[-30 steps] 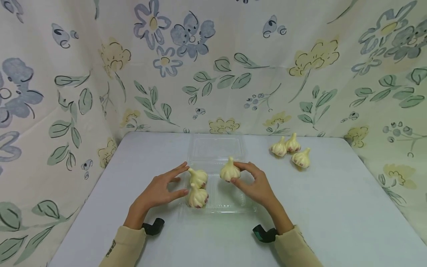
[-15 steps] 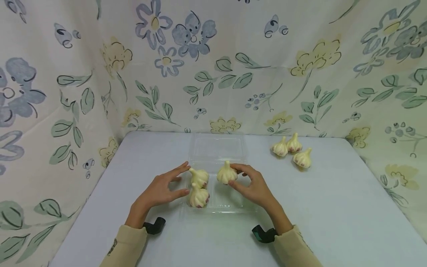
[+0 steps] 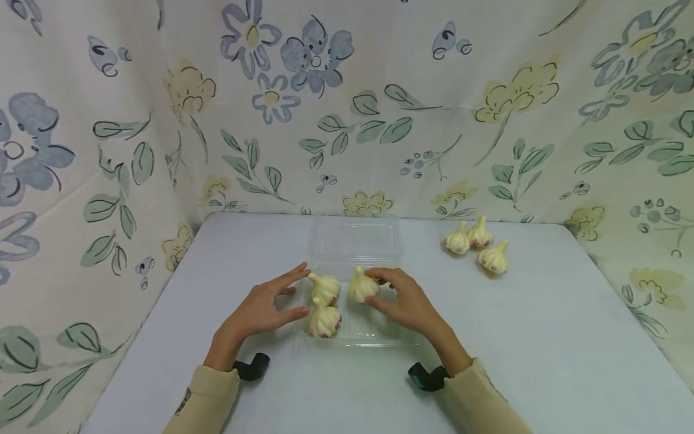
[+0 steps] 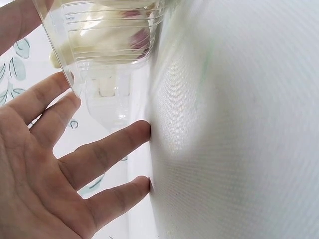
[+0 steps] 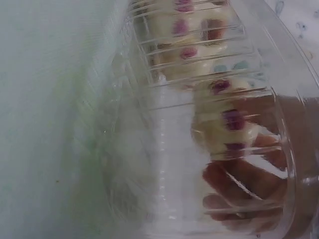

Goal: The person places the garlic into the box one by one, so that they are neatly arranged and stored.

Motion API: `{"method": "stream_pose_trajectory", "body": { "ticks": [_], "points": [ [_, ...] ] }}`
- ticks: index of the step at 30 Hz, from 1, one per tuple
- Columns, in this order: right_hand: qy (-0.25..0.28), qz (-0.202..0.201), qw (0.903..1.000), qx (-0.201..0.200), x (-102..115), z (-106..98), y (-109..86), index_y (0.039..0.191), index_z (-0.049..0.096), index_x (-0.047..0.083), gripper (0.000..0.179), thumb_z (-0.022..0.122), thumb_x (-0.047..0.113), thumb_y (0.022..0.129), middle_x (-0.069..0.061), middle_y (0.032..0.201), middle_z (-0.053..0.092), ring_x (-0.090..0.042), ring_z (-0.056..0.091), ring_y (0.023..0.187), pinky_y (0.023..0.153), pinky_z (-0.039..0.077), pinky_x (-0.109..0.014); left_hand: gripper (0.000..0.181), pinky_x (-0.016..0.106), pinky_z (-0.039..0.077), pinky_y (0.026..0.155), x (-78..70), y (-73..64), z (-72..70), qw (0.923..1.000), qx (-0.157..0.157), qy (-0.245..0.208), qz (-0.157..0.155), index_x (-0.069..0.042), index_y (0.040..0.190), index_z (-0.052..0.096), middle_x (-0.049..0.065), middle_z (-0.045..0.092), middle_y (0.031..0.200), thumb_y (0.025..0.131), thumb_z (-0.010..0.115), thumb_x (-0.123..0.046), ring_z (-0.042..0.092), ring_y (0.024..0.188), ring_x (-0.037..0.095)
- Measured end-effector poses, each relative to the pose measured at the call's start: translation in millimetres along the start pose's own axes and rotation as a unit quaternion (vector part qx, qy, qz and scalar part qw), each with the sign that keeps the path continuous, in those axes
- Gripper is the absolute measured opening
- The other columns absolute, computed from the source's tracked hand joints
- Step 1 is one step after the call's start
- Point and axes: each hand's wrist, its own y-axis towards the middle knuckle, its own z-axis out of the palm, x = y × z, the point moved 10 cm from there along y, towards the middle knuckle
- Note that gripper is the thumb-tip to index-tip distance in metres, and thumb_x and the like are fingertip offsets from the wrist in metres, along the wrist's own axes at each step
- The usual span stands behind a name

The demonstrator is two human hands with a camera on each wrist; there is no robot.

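A clear plastic clamshell box (image 3: 374, 337) lies with its lid (image 3: 355, 238) folded back toward the curtain. Two garlic bulbs (image 3: 324, 322) sit along its left side. Over the inside of the box, right of those two, my right hand (image 3: 409, 301) pinches another garlic bulb (image 3: 362, 286) between thumb and fingers, stem up. Through the box wall in the right wrist view, that held bulb (image 5: 222, 122) appears above the box floor. My left hand (image 3: 265, 304) is at the box's left edge, fingers spread; in the left wrist view its fingertips (image 4: 142, 130) reach the tabletop and the box rim.
Several more things stand about: three loose garlic bulbs (image 3: 492, 259) at the back right of the white table (image 3: 542, 337), and a floral curtain (image 3: 347, 150) behind it. Black wrist cameras (image 3: 252, 366) are strapped below both hands.
My right hand has carried its garlic bulb left and lower, closer to the box floor. The left hand has stayed at the box's left edge.
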Motion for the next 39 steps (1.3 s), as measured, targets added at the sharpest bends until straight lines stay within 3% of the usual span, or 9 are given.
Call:
{"method": "stream_pose_trajectory", "body": {
  "ticks": [7,16,26,39],
  "points": [
    [-0.054,-0.001,0.9983,0.020,2.6,6.3,5.2,0.131,0.068,0.019,0.049,0.084,0.027,0.085,0.001,0.129,0.071,-0.021,0.067,0.105,0.090,0.054,-0.048,0.077,0.070,0.040,0.108,-1.6,-0.3,-0.4,1.0000,-0.001,-0.001,0.001,-0.030,0.157,0.041,-0.006,0.031,0.167,0.090,0.075,-0.047,0.067,0.123,0.035],
    [-0.116,0.008,0.9930,0.019,1.6,11.6,9.2,0.126,0.071,0.022,0.048,0.085,0.034,0.082,0.002,0.106,0.073,-0.023,0.065,0.095,0.073,0.046,-0.029,0.078,0.069,0.041,0.108,0.8,0.1,1.9,1.0000,-0.001,0.001,0.004,-0.030,0.158,0.040,-0.006,0.031,0.168,0.091,0.072,-0.054,0.067,0.123,0.034],
    [-0.168,0.003,0.9855,0.022,5.3,15.9,10.1,0.124,0.072,0.022,0.048,0.086,0.036,0.081,0.002,0.100,0.074,-0.020,0.065,0.089,0.075,0.044,-0.032,0.078,0.069,0.040,0.109,0.7,-0.6,0.0,1.0000,-0.002,-0.001,-0.002,-0.029,0.157,0.041,-0.009,0.031,0.167,0.090,0.075,-0.047,0.067,0.123,0.034],
    [-0.182,0.023,0.9829,0.020,3.9,16.5,11.2,0.124,0.073,0.023,0.048,0.086,0.039,0.081,0.003,0.105,0.076,-0.019,0.063,0.090,0.079,0.045,-0.035,0.077,0.070,0.040,0.108,0.6,0.1,0.2,1.0000,-0.005,-0.001,0.001,-0.029,0.157,0.041,-0.008,0.031,0.167,0.090,0.076,-0.043,0.067,0.123,0.033]
  ]
}}
